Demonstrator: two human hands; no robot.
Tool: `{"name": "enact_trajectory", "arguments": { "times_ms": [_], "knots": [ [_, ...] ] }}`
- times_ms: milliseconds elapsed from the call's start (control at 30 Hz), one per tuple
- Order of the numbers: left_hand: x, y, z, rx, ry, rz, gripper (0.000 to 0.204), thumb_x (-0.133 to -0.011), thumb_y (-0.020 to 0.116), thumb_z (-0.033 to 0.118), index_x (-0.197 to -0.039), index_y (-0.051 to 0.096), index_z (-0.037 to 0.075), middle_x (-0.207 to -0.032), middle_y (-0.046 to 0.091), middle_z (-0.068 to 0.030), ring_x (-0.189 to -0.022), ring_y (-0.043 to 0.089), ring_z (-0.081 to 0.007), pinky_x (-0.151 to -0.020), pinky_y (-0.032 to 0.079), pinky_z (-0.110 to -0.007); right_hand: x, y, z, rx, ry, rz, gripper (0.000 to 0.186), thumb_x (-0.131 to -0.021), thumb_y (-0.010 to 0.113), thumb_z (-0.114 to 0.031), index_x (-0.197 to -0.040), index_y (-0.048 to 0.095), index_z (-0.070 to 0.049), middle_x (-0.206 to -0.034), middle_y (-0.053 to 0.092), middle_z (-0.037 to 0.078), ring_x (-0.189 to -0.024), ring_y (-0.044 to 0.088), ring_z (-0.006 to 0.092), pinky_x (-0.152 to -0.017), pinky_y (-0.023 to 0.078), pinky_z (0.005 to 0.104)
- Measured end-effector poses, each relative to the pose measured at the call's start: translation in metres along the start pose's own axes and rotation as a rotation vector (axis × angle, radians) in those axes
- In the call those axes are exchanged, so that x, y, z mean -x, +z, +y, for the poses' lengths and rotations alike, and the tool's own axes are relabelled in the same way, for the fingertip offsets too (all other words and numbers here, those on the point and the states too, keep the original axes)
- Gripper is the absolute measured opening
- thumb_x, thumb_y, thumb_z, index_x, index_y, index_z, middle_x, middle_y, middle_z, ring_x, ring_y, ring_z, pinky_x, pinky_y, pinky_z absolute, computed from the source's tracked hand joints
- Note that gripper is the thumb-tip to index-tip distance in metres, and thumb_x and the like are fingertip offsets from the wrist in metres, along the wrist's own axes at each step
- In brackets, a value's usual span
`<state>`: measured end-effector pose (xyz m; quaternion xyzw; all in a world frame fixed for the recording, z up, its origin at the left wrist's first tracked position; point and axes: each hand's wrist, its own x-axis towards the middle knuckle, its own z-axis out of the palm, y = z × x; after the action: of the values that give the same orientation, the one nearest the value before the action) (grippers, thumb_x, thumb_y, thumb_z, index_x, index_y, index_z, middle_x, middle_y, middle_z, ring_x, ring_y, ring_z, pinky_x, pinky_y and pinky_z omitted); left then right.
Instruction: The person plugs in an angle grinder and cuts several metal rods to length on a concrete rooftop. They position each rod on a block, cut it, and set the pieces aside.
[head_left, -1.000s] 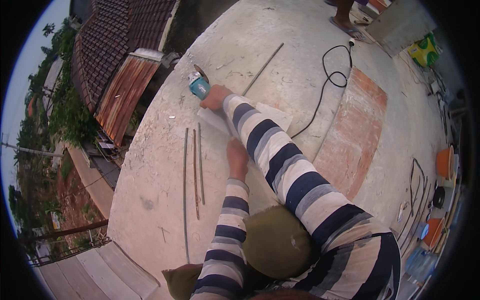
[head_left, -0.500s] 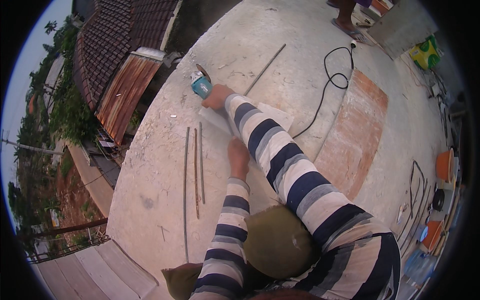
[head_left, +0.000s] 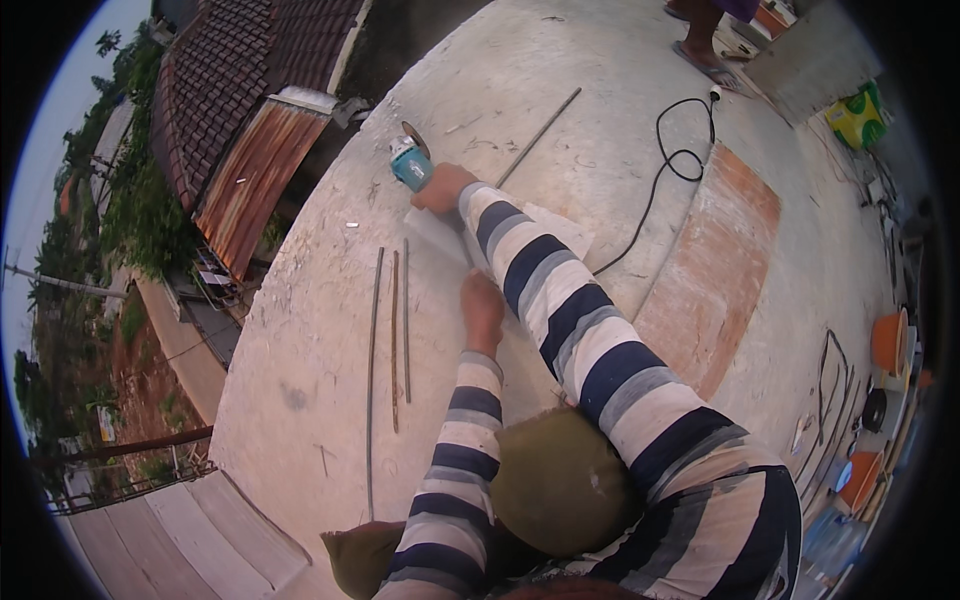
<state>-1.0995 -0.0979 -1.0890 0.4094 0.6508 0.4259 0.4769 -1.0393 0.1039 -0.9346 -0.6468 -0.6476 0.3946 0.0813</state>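
My right hand (head_left: 443, 188) is closed round the teal body of an angle grinder (head_left: 411, 168), whose thin disc stands up at its far end. Nearer to me, my left hand (head_left: 483, 308) is closed on the near end of a thin metal rod (head_left: 540, 136). The rod runs away from me beneath my right forearm and comes out on its far side. A pale flat piece (head_left: 436, 231) lies under the rod, partly covered by my arm. Where the disc stands relative to the rod, they look apart.
Several thin rods (head_left: 373, 380) lie left of my left arm. A black cord (head_left: 660, 150) loops past a reddish board (head_left: 715, 265) on the right. Another person's foot (head_left: 705, 62) is at the far right. The concrete slab (head_left: 300, 330) ends at a drop on the left.
The whole view has shifted slightly to the right. My hands, the grinder and the rod keep nearly the same places relative to one another.
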Motion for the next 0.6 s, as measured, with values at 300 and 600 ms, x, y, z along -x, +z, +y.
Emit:
{"name": "enact_trajectory", "arguments": {
  "times_ms": [300,600],
  "knots": [
    [0.009,0.004,0.02,0.009,-0.098,0.014,0.047,-0.115,0.035,0.025,-0.114,0.068,-0.009,-0.122,0.07,-0.035,-0.115,0.063,-0.0533,-0.097,0.048,-0.054,0.001,0.001,0.002,0.023,0.015,0.005,0.066,-0.08,0.083,-0.049,-0.123,0.08,0.0,-0.13,0.077,0.023,-0.117,0.076,0.0364,-0.102,0.059,0.0404],
    [0.011,0.002,0.029,0.052,-0.15,0.032,0.046,-0.114,0.037,0.025,-0.114,0.067,-0.009,-0.12,0.07,-0.0339,-0.113,0.064,-0.0529,-0.098,0.049,-0.052,0.001,0.003,0.0,0.014,0.039,0.002,0.068,-0.079,0.083,-0.048,-0.127,0.078,0.0,-0.133,0.076,0.022,-0.119,0.075,0.0365,-0.103,0.059,0.0396]
  ]
}}
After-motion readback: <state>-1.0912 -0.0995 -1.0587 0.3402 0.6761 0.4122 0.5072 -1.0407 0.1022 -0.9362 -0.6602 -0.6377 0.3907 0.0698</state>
